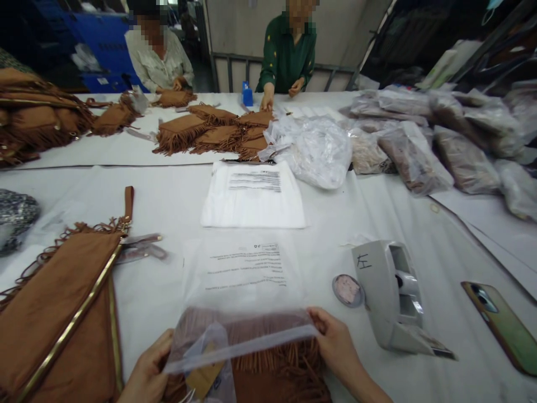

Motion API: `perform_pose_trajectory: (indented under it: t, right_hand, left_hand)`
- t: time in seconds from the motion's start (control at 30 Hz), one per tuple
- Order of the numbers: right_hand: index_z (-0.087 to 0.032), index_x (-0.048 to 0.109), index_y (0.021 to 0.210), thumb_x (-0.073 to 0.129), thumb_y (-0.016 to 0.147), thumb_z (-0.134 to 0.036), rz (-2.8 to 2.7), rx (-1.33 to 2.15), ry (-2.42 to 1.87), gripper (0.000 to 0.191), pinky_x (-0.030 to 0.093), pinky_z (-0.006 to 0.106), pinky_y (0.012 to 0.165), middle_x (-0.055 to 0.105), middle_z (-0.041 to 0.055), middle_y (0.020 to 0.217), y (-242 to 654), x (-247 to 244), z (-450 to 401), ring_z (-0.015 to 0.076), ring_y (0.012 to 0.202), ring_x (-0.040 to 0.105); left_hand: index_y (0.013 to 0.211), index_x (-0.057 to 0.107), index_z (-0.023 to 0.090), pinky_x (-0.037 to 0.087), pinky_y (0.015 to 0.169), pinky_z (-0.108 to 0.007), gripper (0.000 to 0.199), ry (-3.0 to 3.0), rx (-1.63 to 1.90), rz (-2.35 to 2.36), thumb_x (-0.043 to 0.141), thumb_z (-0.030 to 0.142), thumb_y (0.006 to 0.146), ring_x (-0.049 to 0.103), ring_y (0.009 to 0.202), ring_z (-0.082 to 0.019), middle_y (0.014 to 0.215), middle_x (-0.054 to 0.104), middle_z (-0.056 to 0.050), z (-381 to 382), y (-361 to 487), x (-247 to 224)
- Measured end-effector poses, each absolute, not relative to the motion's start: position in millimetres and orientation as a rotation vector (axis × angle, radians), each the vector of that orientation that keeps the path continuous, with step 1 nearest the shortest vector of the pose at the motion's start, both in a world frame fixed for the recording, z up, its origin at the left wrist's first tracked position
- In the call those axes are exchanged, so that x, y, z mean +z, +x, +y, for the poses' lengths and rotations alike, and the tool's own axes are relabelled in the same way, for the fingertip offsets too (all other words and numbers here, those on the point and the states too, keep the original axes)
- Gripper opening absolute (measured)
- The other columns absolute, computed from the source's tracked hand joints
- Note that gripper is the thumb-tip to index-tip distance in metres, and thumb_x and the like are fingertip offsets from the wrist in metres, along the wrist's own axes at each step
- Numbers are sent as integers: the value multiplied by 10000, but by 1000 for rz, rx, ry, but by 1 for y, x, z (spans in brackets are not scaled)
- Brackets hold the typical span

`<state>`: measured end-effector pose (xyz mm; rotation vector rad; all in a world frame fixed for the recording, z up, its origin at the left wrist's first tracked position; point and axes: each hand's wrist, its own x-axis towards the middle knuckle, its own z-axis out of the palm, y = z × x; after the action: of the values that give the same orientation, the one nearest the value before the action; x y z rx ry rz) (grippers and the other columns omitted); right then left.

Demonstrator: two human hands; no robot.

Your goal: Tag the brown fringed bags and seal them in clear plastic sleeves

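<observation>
A clear plastic bag [241,280] with printed text lies in front of me, its mouth toward me. My left hand [146,366] is closed on the left edge of the mouth. The right edge is pinched between the fingers of my right hand [335,341]. A brown fringed suede bag [272,380] is partly inside the plastic bag, and its near part sticks out toward me. By my left hand, a tan tag [205,372] shows through a small clear sleeve. The lower frame edge cuts off the near end of the suede bag.
Brown fringed bags [62,296] lie at the left. A stack of printed plastic bags [254,196] sits ahead. On the right are a tape dispenser [388,296], a small round dish [348,290], a phone [501,327] and packed bags [413,157]. Two people stand across the table.
</observation>
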<state>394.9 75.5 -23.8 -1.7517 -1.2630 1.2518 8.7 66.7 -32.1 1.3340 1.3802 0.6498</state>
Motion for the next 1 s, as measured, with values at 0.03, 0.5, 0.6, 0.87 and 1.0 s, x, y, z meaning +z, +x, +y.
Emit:
perform_pose_trajectory:
  t: [0.03,0.5,0.6,0.87,1.0]
  right_hand:
    - [-197,556,782,604,742,-355,-1261,1365,-1678,170,477,274,613,632,3,704,394,-21,77,173,656,595]
    - [-219,520,800,493,834,-231,-1894,1076,-1597,45,412,225,575,587,-4,728,425,-35,39,128,629,539]
    - [-226,493,813,616,782,-305,-1661,1084,-1729,149,396,213,516,549,-33,686,429,-36,20,111,553,491]
    - [-209,484,665,542,824,-214,-1850,1215,-1517,169,459,240,676,586,18,767,447,5,9,131,720,562]
    - [-198,612,815,576,784,-233,-2176,1166,-1368,59,491,312,829,617,95,999,448,28,-4,187,938,595]
  left_hand:
    - [883,734,223,551,809,-343,242,1337,668,1374,688,309,661,651,890,-254,892,712,-37,67,11,-31]
    - [811,572,231,498,595,-187,77,1453,311,1448,503,260,831,635,653,-141,692,674,44,32,-20,-56]
    - [891,572,242,492,591,-174,99,1675,305,1551,487,288,871,651,661,-129,748,684,35,12,-35,-57]
    - [910,611,230,516,624,-169,194,1966,475,1619,566,398,825,659,666,-123,805,695,14,13,-27,-44]
    - [867,606,237,441,446,-162,293,1725,411,1825,604,504,747,561,452,-103,547,594,87,5,-28,-45]
